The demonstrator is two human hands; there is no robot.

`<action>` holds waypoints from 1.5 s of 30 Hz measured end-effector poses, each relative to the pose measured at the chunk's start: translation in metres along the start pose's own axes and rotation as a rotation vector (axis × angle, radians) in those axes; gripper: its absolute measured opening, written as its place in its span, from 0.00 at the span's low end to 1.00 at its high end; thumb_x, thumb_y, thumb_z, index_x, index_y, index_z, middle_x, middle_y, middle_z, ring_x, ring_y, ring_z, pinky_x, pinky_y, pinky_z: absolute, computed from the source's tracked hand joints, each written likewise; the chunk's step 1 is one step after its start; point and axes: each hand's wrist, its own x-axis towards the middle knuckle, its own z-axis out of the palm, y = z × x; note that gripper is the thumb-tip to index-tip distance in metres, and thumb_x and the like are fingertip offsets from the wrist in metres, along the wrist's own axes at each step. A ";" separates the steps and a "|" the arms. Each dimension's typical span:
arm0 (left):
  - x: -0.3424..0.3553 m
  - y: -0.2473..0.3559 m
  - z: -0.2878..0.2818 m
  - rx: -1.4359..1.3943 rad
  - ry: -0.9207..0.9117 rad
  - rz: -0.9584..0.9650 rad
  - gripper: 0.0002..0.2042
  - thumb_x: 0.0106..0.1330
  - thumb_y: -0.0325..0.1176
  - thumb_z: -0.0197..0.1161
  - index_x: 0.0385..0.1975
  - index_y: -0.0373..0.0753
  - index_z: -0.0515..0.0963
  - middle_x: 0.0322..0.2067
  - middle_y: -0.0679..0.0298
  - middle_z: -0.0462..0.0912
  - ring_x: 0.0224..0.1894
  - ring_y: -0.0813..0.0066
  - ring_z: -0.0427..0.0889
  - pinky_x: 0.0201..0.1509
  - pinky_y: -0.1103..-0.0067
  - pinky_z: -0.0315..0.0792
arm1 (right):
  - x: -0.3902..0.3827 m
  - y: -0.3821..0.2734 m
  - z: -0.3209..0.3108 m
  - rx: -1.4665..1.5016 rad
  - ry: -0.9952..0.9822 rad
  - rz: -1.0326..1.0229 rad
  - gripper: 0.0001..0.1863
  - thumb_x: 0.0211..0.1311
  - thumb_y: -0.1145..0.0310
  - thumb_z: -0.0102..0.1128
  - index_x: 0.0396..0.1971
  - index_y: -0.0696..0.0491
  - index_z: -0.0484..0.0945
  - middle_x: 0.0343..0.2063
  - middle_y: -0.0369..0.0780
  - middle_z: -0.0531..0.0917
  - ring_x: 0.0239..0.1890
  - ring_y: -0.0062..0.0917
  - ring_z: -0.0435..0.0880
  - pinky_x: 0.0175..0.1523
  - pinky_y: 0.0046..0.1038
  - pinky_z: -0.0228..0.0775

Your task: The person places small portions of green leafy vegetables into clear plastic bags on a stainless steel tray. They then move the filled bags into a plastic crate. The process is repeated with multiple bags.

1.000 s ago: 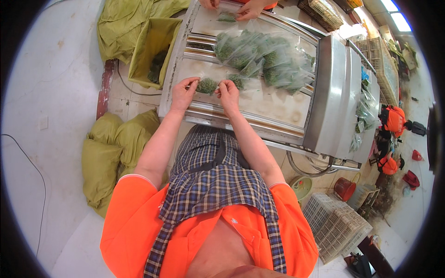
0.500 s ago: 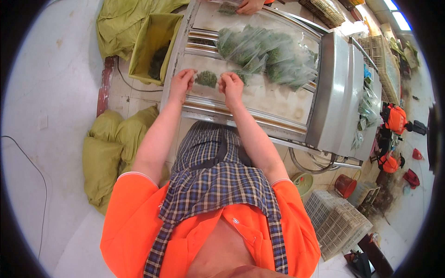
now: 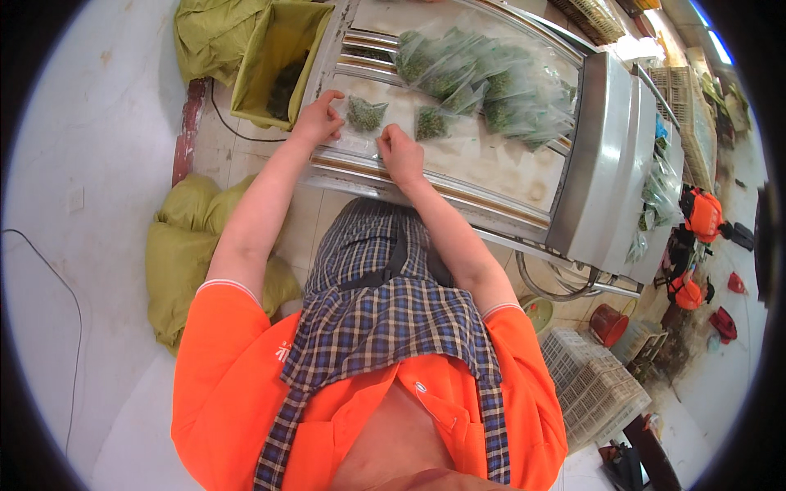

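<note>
A small clear plastic bag of green berries or peppercorns (image 3: 365, 113) lies flat on the pale bed (image 3: 491, 184) of a steel packing machine, its near end by the front metal bar. My left hand (image 3: 319, 119) is at the left of this bag, fingers apart and the index finger stretched out. At the bag's near right corner, my right hand (image 3: 400, 155) is closed, with its fingertips pinching the plastic. Just right of it rests a second filled bag (image 3: 431, 123). Several larger overlapping bags of the same green stuff (image 3: 499, 86) cover the bed beyond.
The machine's thick steel lid (image 3: 596, 155) stands to the right, with more bags (image 3: 660, 192) past it. A yellow-green lined bin (image 3: 254, 86) is at the left, and filled sacks (image 3: 184, 254) sit below it. Plastic crates (image 3: 602, 393) and a red bucket (image 3: 608, 325) stand at the lower right.
The bag now lies flatter on the bed. My left hand has opened and shifted slightly left; my right hand has come down towards the front bar. Another person's hand has left the far edge.
</note>
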 end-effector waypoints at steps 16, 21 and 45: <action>-0.026 -0.041 -0.023 0.188 -0.065 0.206 0.30 0.55 0.21 0.62 0.60 0.50 0.72 0.24 0.72 0.73 0.27 0.84 0.71 0.34 0.83 0.71 | 0.001 -0.004 -0.013 0.198 -0.307 0.053 0.11 0.47 0.62 0.70 0.24 0.52 0.77 0.22 0.39 0.84 0.26 0.32 0.83 0.34 0.31 0.74; -0.043 -0.031 -0.022 0.293 0.004 0.189 0.27 0.54 0.24 0.64 0.57 0.50 0.75 0.26 0.71 0.73 0.26 0.83 0.71 0.33 0.81 0.70 | -0.030 0.000 -0.029 0.774 0.077 0.507 0.12 0.58 0.66 0.64 0.38 0.55 0.75 0.23 0.41 0.82 0.23 0.25 0.81 0.28 0.26 0.73; 0.009 0.019 0.067 -0.539 -0.409 -0.348 0.11 0.62 0.30 0.67 0.42 0.36 0.78 0.26 0.70 0.78 0.24 0.84 0.76 0.24 0.87 0.71 | -0.034 0.030 -0.095 0.704 -0.108 0.394 0.10 0.55 0.73 0.61 0.36 0.60 0.78 0.24 0.32 0.82 0.29 0.14 0.79 0.36 0.20 0.71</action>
